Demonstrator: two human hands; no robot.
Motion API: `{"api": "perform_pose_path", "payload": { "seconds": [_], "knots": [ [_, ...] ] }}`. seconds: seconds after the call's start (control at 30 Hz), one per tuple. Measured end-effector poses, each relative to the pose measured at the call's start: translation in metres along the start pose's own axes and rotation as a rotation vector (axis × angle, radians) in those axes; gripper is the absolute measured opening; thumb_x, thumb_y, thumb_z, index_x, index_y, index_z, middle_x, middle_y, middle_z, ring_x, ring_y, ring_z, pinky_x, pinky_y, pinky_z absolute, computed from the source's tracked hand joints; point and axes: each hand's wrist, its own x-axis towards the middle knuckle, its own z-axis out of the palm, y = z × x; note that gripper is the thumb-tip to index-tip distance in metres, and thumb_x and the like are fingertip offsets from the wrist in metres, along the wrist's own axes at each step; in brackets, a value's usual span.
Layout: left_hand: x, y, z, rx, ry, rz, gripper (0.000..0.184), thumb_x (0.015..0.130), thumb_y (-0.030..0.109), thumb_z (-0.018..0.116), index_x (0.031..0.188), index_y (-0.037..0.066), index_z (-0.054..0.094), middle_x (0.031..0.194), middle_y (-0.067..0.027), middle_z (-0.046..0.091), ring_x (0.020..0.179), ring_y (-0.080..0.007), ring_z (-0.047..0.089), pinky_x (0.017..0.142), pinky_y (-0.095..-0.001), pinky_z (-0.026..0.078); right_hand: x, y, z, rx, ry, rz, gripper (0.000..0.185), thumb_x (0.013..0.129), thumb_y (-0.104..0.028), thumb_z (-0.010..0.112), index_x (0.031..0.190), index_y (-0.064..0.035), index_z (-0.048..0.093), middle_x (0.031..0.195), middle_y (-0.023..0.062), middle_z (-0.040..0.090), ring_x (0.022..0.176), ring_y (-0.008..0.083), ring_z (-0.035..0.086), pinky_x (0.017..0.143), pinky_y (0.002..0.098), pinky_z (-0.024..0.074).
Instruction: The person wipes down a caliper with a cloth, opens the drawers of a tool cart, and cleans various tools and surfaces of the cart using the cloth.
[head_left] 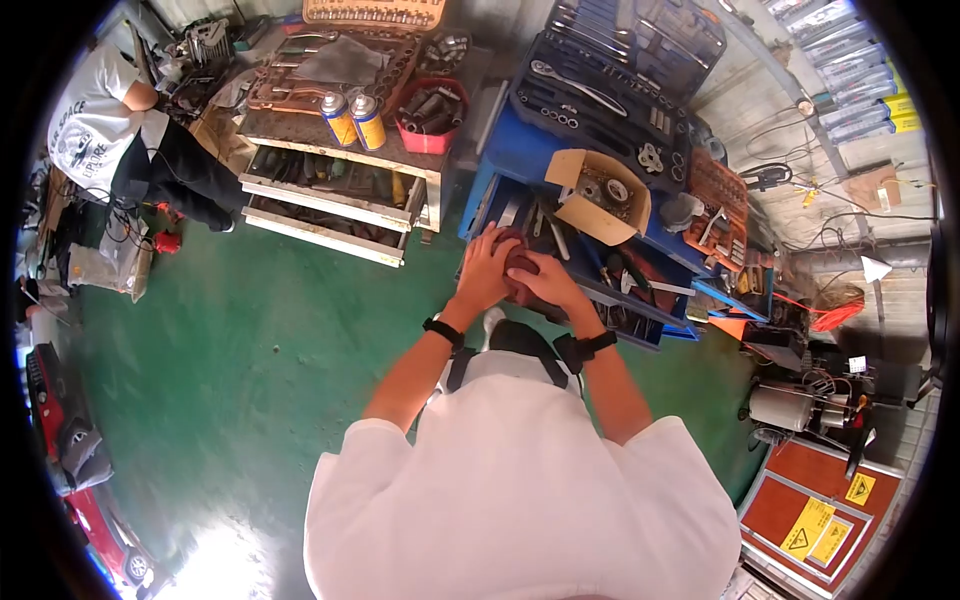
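Observation:
Both my hands are at a dark red cloth [519,287] over the front edge of the blue tool cabinet [490,140]. My left hand [484,268] lies on the cloth's left side with its fingers bent round it. On the right side, my right hand [545,278] has its fingers closed on the same cloth. Parts of the cloth are hidden under the fingers. Just beyond the hands is an open drawer with hand tools [558,240]. An open cardboard box [600,215] with metal parts stands on the cabinet above that drawer.
To the left, a workbench [340,160] has open drawers, two spray cans [353,120] and a red bin [432,115]. A person [110,130] is at the far left. Socket sets [600,90] cover the cabinet top. A red panel [820,510] stands at the lower right.

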Motion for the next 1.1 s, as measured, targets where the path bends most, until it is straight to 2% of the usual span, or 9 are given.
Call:
{"api": "perform_pose_path", "payload": {
  "seconds": [0.03, 0.27, 0.33, 0.4, 0.43, 0.53, 0.73, 0.83, 1.1],
  "knots": [
    [0.002, -0.006, 0.004, -0.053, 0.060, -0.041, 0.063, 0.065, 0.019, 0.080, 0.124, 0.014, 0.058, 0.138, -0.0135, 0.046, 0.133, -0.0374, 0.041, 0.111, -0.0493, 0.031, 0.003, -0.001, -0.002, -0.063, 0.003, -0.113, 0.033, 0.092, -0.020, 0.067, 0.115, 0.0025, 0.064, 0.099, 0.0155, 0.072, 0.088, 0.0197, 0.069, 0.076, 0.0329, 0.0526],
    [-0.025, -0.039, -0.016, 0.175, 0.043, -0.023, 0.053, 0.064, 0.024, 0.081, 0.113, 0.015, 0.063, 0.122, -0.0142, 0.054, 0.119, -0.0378, 0.049, 0.100, -0.0493, 0.039, 0.002, -0.015, -0.036, -0.395, 0.061, -0.051, 0.024, 0.090, -0.019, 0.068, 0.107, -0.0016, 0.068, 0.089, 0.0128, 0.066, 0.079, 0.0258, 0.066, 0.072, 0.0355, 0.0519],
    [-0.020, -0.052, -0.027, 0.198, 0.088, -0.015, 0.051, 0.067, 0.022, 0.079, 0.114, 0.014, 0.061, 0.120, -0.0148, 0.054, 0.113, -0.0391, 0.053, 0.095, -0.0486, 0.045, -0.007, -0.027, -0.045, -0.438, 0.229, -0.211, 0.019, 0.089, -0.017, 0.067, 0.101, -0.0029, 0.068, 0.085, 0.0133, 0.060, 0.077, 0.0300, 0.064, 0.070, 0.0377, 0.0515],
    [-0.015, -0.059, -0.037, 0.015, 0.157, -0.257, 0.053, 0.068, 0.019, 0.078, 0.117, 0.014, 0.059, 0.119, -0.0148, 0.054, 0.107, -0.0399, 0.058, 0.086, -0.0478, 0.051, -0.013, -0.038, -0.053, -0.363, 0.338, -0.211, 0.017, 0.086, -0.017, 0.069, 0.098, -0.0043, 0.067, 0.091, 0.0122, 0.060, 0.084, 0.0308, 0.063, 0.075, 0.0404, 0.0502],
    [0.004, -0.041, -0.053, -0.010, 0.255, -0.242, 0.031, 0.080, 0.009, 0.070, 0.110, 0.011, 0.063, 0.114, -0.0165, 0.058, 0.101, -0.0410, 0.061, 0.081, -0.0444, 0.054, -0.016, -0.040, -0.063, -0.578, 0.490, -0.269, 0.019, 0.085, -0.017, 0.071, 0.100, -0.0050, 0.067, 0.096, 0.0116, 0.059, 0.090, 0.0314, 0.061, 0.079, 0.0421, 0.0489],
    [0.065, -0.025, -0.071, 0.012, 0.428, -0.136, 0.053, 0.072, 0.007, 0.072, 0.122, 0.014, 0.058, 0.120, -0.0140, 0.056, 0.109, -0.0401, 0.059, 0.086, -0.0467, 0.053, -0.019, -0.028, -0.091, -0.823, 0.716, -0.206, 0.029, 0.080, -0.016, 0.074, 0.106, -0.0069, 0.066, 0.107, 0.0100, 0.057, 0.103, 0.0327, 0.055, 0.086, 0.0460, 0.0446],
    [0.194, -0.010, -0.058, 0.177, 0.194, 0.274, 0.053, 0.073, 0.005, 0.069, 0.124, 0.016, 0.061, 0.118, -0.0151, 0.059, 0.108, -0.0398, 0.059, 0.087, -0.0469, 0.052, -0.020, 0.004, -0.117, -0.947, 0.785, -0.137, 0.022, 0.079, -0.015, 0.075, 0.099, -0.0102, 0.066, 0.096, 0.0053, 0.059, 0.092, 0.0276, 0.055, 0.079, 0.0419, 0.0434],
    [0.226, -0.017, -0.024, 0.180, -0.041, 0.091, 0.053, 0.074, 0.006, 0.066, 0.125, 0.018, 0.059, 0.112, -0.0158, 0.061, 0.106, -0.0394, 0.059, 0.085, -0.0479, 0.052, -0.025, 0.006, -0.127, -0.959, 0.758, -0.106, 0.016, 0.079, -0.015, 0.075, 0.093, -0.0117, 0.066, 0.089, 0.0027, 0.060, 0.087, 0.0259, 0.055, 0.076, 0.0403, 0.0426],
    [0.210, 0.012, 0.008, 0.135, -0.020, -0.001, 0.062, 0.071, 0.002, 0.063, 0.131, 0.016, 0.055, 0.108, -0.0158, 0.061, 0.108, -0.0395, 0.058, 0.085, -0.0487, 0.051, -0.045, 0.019, -0.131, -0.870, 0.810, -0.157, 0.014, 0.077, -0.015, 0.076, 0.089, -0.0123, 0.069, 0.084, 0.0020, 0.059, 0.085, 0.0253, 0.055, 0.073, 0.0404, 0.0418]
  ]
}}
